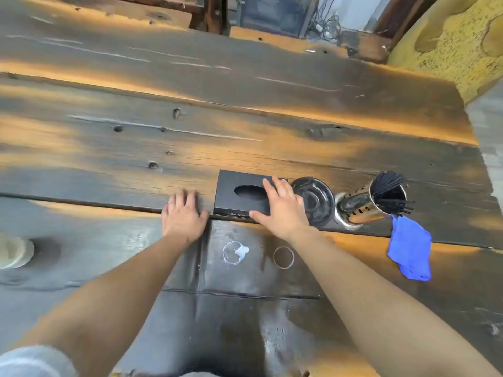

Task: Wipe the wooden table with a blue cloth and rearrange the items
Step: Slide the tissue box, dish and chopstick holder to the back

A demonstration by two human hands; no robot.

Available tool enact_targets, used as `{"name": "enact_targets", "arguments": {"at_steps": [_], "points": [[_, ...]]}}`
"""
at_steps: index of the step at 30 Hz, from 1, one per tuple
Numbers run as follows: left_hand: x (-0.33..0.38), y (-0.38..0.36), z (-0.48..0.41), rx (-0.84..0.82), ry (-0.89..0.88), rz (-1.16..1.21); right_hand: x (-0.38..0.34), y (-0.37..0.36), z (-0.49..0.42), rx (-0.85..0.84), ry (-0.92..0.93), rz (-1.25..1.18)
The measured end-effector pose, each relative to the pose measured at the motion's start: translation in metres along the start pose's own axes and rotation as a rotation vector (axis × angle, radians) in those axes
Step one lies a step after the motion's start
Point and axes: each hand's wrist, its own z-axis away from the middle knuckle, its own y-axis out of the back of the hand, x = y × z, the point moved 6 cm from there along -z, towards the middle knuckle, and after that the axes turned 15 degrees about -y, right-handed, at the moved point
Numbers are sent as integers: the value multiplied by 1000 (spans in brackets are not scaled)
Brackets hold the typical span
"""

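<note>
A black tissue box [234, 195] with an oval slot lies flat on the dark wooden table [190, 110]. My right hand [281, 206] rests on its right part, fingers spread over the lid, thumb at its near edge. My left hand [185, 213] lies flat on the table just left of the box, palm down, holding nothing. The blue cloth [409, 247] lies crumpled at the right, apart from both hands. Right of the box stand a dark round ashtray [317, 200] and a shiny metal holder [364, 204] full of black sticks.
Two white ring marks [283, 257] and a white smear [241, 251] show on the wet wood near me. A pale round object [13, 253] sits at the left edge. The table's right end [473, 137] meets a yellow seat [449, 44]; cables lie beyond the far edge.
</note>
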Motion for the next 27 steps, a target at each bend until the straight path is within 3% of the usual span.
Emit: {"name": "enact_targets", "arguments": {"at_steps": [8, 19, 27], "points": [[-25, -18, -45, 43, -58, -170, -13, -18, -40, -31, 82, 135], [-26, -26, -44, 120, -57, -229, -10, -20, -58, 37, 174, 110], [-28, -28, -45, 161, -76, -264, -30, 22, -114, 141, 216, 30]]}}
